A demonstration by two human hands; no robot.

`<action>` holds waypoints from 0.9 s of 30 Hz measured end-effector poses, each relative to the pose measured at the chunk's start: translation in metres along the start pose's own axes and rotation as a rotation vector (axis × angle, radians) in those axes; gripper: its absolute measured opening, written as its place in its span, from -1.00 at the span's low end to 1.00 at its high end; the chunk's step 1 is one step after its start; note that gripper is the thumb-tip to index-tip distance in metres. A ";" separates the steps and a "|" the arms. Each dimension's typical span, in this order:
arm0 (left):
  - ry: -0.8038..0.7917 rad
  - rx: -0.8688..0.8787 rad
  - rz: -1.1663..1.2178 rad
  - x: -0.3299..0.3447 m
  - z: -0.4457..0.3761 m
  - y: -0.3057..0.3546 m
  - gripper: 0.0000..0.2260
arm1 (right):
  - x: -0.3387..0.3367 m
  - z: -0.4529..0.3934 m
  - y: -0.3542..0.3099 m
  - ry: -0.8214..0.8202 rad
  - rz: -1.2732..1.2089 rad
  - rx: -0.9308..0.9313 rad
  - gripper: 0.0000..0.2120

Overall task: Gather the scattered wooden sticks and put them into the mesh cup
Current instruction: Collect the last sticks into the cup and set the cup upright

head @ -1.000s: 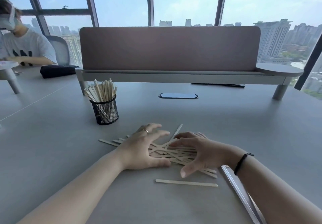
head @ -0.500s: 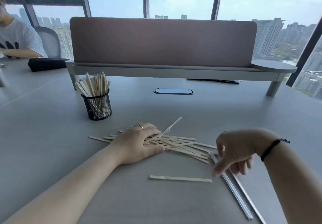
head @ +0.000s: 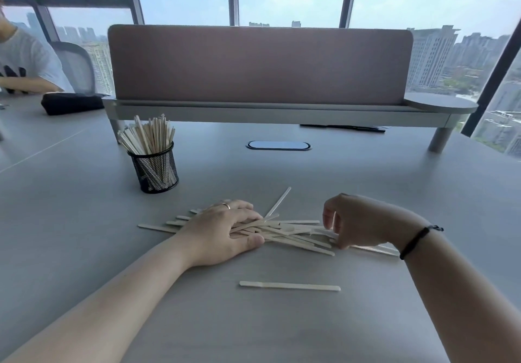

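A loose pile of flat wooden sticks (head: 293, 231) lies on the grey table in front of me. My left hand (head: 222, 231) lies over the pile's left end, fingers on top and thumb beneath, gripping several sticks. My right hand (head: 358, 221) stands at the pile's right end, its curled fingers touching the stick tips. One stick (head: 290, 286) lies alone nearer to me. Another stick (head: 279, 201) points away behind the pile. The black mesh cup (head: 154, 169), holding many upright sticks, stands to the far left of the pile.
A raised shelf (head: 282, 114) with a brown divider panel spans the table's far side. An oval cable port (head: 278, 145) sits in the tabletop. At the far left are a black pouch (head: 72, 103) and a seated person (head: 25, 63).
My right hand has come back left from the side to the pile's right end. My left hand has closed further onto the sticks. The camera has tilted slightly.
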State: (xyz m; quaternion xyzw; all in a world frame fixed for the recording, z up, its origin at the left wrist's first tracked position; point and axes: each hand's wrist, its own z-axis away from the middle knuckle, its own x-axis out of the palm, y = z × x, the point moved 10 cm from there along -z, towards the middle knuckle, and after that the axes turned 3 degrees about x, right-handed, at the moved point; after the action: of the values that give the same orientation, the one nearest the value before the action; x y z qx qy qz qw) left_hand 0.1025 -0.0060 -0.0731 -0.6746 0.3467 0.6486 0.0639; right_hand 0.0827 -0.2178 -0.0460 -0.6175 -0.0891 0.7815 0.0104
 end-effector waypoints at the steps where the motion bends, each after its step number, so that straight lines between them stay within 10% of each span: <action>1: -0.013 0.002 0.001 0.001 0.000 0.001 -0.48 | 0.001 0.000 -0.002 0.009 -0.015 -0.015 -0.73; 12: -0.206 0.114 0.016 0.017 0.015 0.038 0.17 | -0.016 0.000 -0.049 0.307 -0.478 -0.301 -0.73; 15: -0.152 0.093 0.065 0.016 0.011 0.040 0.10 | -0.011 0.001 -0.065 0.338 -0.547 -0.395 -0.68; 22: -0.008 0.018 0.077 -0.005 0.009 0.016 -0.17 | 0.026 -0.005 -0.054 0.056 -0.211 -0.326 0.21; 27: -0.074 -0.002 0.049 -0.010 0.018 -0.004 -0.12 | 0.040 -0.011 -0.052 0.038 -0.089 -0.285 0.20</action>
State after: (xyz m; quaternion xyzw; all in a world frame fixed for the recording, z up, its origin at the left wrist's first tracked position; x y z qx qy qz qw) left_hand 0.0901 0.0106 -0.0685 -0.6414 0.3598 0.6750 0.0601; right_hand 0.0795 -0.1598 -0.0788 -0.6227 -0.2263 0.7479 -0.0410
